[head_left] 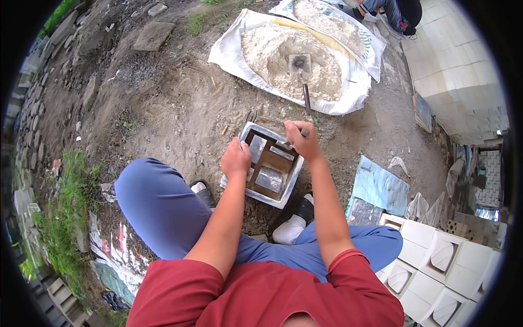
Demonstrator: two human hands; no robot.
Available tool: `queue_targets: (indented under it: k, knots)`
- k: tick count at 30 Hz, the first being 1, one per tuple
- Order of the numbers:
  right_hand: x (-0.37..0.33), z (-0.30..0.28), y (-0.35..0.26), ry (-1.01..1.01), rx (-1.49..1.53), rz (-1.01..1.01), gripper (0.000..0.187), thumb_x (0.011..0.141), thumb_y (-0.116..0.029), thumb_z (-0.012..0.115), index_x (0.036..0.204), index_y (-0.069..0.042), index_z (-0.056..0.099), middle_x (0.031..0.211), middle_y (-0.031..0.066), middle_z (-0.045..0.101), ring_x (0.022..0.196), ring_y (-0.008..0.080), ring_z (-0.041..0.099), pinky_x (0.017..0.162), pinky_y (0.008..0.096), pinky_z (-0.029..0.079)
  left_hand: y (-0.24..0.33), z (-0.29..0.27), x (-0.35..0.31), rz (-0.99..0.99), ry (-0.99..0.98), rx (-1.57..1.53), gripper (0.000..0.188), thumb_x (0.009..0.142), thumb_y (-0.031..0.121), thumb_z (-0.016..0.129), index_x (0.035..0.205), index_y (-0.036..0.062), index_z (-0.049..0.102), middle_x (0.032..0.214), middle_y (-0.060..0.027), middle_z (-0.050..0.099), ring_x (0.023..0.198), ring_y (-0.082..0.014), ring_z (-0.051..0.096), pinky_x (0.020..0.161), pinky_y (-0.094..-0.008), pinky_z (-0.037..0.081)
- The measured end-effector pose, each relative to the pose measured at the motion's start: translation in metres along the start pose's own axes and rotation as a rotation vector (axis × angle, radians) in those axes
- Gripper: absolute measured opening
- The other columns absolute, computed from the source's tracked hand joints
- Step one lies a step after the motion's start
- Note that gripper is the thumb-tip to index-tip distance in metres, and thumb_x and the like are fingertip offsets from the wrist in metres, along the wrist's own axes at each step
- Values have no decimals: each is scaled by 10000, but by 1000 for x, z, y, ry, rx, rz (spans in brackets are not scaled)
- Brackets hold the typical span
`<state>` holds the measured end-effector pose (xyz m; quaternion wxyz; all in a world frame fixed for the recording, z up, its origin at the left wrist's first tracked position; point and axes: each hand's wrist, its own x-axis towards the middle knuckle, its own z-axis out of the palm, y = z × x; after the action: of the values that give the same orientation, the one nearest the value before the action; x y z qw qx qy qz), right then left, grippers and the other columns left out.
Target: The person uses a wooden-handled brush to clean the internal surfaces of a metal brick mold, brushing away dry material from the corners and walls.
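Observation:
Between my feet lies a rectangular metal mould (292, 188) with a pale, dusty rim and several grey metal blocks inside, such as the metal block (269, 179) at its near end. My left hand (236, 158) grips the mould's left rim, fingers curled over it. Over the far right corner of the mould, my right hand (302, 140) is closed round a dark handle (305, 132). Only the handle's round end shows; my hand hides the rest, so I cannot tell what tool it is.
Beyond the mould, a white sack sheet (223, 54) bears a heap of pale powder (267, 46) with a trowel (306, 95) resting in it. Cast white blocks (419, 240) stand at the right, near a blue sheet (381, 185). Another person (389, 11) sits at the far right.

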<state>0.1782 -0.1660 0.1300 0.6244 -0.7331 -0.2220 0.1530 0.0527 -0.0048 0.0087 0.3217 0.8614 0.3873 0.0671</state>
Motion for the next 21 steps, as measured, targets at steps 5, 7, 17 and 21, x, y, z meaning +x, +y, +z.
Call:
queue_targets:
  k: [5,7,17,21]
  knots:
    - [-12,4,-1,44,-65,-79,454,1045,-181,596,646,-13,462,586,-25,380,584,74,349,528,336,296,5,-2,-1,10,-24,5,346,1036,407,469,1103,103,619,1036,-207,732,894,-467,697,793,-593,528]
    - [-8,8,2,-13,-141,-61,454,1043,-178,596,644,-6,466,585,-9,363,578,88,346,528,350,310,-2,2,1,14,20,-6,346,1035,410,470,1103,106,620,1031,-207,732,892,-466,698,792,-592,529]
    - [-10,4,0,9,-98,-51,448,1043,-189,587,655,-21,440,593,-21,344,586,77,325,532,343,289,-4,-1,2,9,11,12,357,1039,417,466,1119,108,626,1036,-208,734,899,-467,700,796,-595,533]
    - [-23,-9,2,82,-82,-36,454,1046,-211,602,659,-18,466,602,-28,360,593,75,343,537,335,300,7,2,-2,36,15,34,301,1030,374,488,1055,96,600,1019,-186,725,868,-447,700,764,-595,531]
